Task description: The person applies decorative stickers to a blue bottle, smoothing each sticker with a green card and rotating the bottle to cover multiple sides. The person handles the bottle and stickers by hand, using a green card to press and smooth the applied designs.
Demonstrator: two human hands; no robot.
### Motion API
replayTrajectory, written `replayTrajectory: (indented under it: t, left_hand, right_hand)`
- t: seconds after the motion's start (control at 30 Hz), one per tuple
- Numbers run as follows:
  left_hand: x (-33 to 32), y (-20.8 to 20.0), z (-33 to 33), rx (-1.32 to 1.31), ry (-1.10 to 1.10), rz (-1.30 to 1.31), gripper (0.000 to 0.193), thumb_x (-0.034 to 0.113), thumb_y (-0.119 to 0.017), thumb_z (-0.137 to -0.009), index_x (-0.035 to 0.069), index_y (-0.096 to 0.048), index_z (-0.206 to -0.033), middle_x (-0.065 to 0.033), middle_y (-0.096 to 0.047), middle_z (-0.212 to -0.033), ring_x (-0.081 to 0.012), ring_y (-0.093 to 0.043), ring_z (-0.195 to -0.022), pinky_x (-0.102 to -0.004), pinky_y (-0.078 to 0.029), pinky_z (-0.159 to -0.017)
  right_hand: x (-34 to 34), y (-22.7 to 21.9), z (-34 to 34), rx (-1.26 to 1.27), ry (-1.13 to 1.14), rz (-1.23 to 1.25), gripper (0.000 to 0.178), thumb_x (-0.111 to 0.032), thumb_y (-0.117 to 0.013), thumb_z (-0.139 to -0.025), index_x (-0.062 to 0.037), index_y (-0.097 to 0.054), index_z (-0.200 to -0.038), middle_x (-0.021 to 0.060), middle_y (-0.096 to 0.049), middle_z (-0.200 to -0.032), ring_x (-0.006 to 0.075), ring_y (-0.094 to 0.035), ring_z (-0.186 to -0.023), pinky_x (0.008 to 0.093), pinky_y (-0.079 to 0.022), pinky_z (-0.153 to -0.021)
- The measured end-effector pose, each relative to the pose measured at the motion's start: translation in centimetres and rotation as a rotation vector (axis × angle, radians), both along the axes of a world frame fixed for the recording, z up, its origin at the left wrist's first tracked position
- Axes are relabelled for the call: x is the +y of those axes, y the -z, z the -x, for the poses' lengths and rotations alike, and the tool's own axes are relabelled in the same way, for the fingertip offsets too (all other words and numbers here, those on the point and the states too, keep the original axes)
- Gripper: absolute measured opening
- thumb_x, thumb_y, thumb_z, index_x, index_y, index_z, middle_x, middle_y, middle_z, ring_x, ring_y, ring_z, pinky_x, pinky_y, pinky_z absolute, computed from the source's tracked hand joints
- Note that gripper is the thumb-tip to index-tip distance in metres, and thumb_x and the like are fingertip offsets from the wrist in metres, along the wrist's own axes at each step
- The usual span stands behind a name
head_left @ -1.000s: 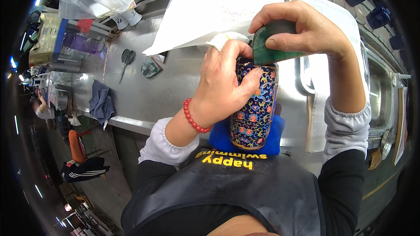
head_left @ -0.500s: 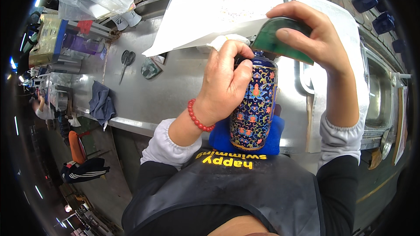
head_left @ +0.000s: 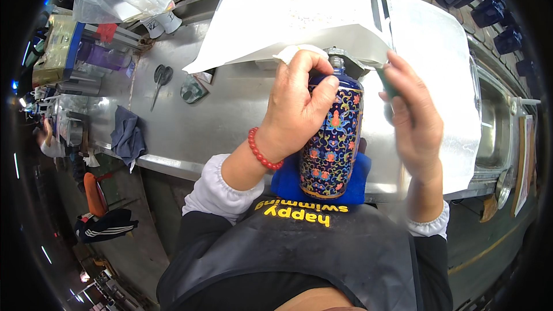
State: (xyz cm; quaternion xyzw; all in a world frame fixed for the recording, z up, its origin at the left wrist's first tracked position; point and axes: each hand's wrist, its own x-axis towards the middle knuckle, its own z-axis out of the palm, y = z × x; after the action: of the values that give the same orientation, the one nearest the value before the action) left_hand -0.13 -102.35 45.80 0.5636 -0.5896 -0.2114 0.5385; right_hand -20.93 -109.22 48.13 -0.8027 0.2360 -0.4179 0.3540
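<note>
Your left hand has its grip wrapped around the upper body of the dark blue enamel vase with coloured flower patterns, which leans tilted with its base on a folded blue cloth at the near edge of the steel table, its metal neck pointing away from you. Your right hand sits just beside the vase, its grip narrow on a small dark green pad near the neck, with white paper sheets spread beyond and grey scissors well apart to the left
</note>
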Motion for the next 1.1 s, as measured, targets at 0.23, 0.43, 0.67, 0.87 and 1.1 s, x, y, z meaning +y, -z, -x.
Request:
replayTrajectory:
  t: [0.23, 0.43, 0.67, 0.87, 1.1]
  left_hand:
    - [0.7, -0.2, -0.2, 0.21, 0.005, -0.102, 0.018, 0.012, -0.064, -0.093, 0.001, -0.059, -0.107, -0.0125, -0.062, -0.106, -0.0265, -0.056, -0.095, -0.0373, -0.047, -0.087]
    - [0.7, 0.3, -0.2, 0.016, -0.01, 0.001, 0.023, 0.013, -0.067, -0.09, 0.001, -0.058, -0.109, -0.0125, -0.062, -0.105, -0.0275, -0.056, -0.098, -0.0374, -0.047, -0.088]
    - [0.6, 0.3, -0.2, 0.088, 0.008, -0.019, 0.021, 0.011, -0.064, -0.092, 0.001, -0.058, -0.109, -0.0118, -0.062, -0.104, -0.0263, -0.057, -0.097, -0.0368, -0.047, -0.088]
    - [0.8, -0.1, 0.0, 0.319, 0.034, -0.188, 0.017, 0.01, -0.063, -0.093, 0.0, -0.058, -0.107, -0.0118, -0.062, -0.102, -0.0244, -0.058, -0.096, -0.0357, -0.048, -0.087]
    - [0.8, 0.1, -0.1, 0.365, 0.039, -0.19, 0.016, 0.008, -0.06, -0.093, 0.0, -0.058, -0.106, -0.0114, -0.061, -0.105, -0.0212, -0.057, -0.097, -0.0332, -0.048, -0.089]
  right_hand:
    - [2.0, 0.2, -1.4, 0.376, 0.046, 0.396, 0.048, 0.011, -0.068, -0.076, -0.0055, -0.073, -0.121, 0.0192, -0.06, -0.139, 0.0359, -0.057, -0.127, 0.0421, -0.047, -0.107]
    - [1.6, 0.3, -1.7, 0.347, 0.045, 0.432, 0.057, 0.011, -0.067, -0.072, -0.0078, -0.07, -0.126, 0.0182, -0.061, -0.134, 0.0403, -0.057, -0.121, 0.0469, -0.05, -0.101]
    - [1.6, 0.9, -1.3, 0.333, 0.036, 0.389, 0.066, 0.015, -0.066, -0.066, -0.0081, -0.07, -0.127, 0.0174, -0.061, -0.131, 0.0399, -0.057, -0.121, 0.0477, -0.05, -0.101]
    - [1.7, 0.6, -1.7, 0.354, 0.052, 0.424, 0.062, 0.014, -0.064, -0.069, -0.009, -0.07, -0.127, 0.0167, -0.061, -0.13, 0.0397, -0.057, -0.121, 0.0479, -0.049, -0.101]
    - [1.7, 0.3, -1.9, 0.386, 0.062, 0.454, 0.056, 0.009, -0.065, -0.072, -0.0097, -0.07, -0.125, 0.0158, -0.06, -0.129, 0.0387, -0.056, -0.121, 0.0479, -0.049, -0.099]
